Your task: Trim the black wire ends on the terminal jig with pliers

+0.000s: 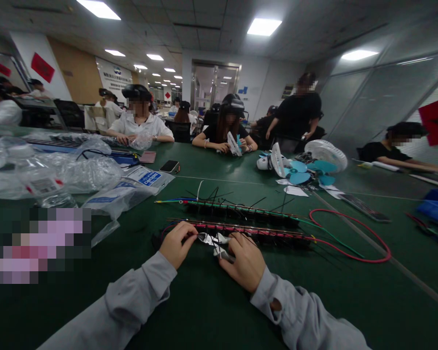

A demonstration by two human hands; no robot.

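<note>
White-handled tool (209,239) is held by the right hand (244,257) between the red-wired bundle (277,236) and the worktop's (211,311) near edge, the left hand (178,244) being pinched narrow beside the tool's tip.

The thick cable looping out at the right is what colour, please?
The thick cable is red, best in the head view.

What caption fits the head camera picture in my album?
Left hand by the tip, right hand gripping the white-handled pliers-like tool beside a red cable bundle.
</note>
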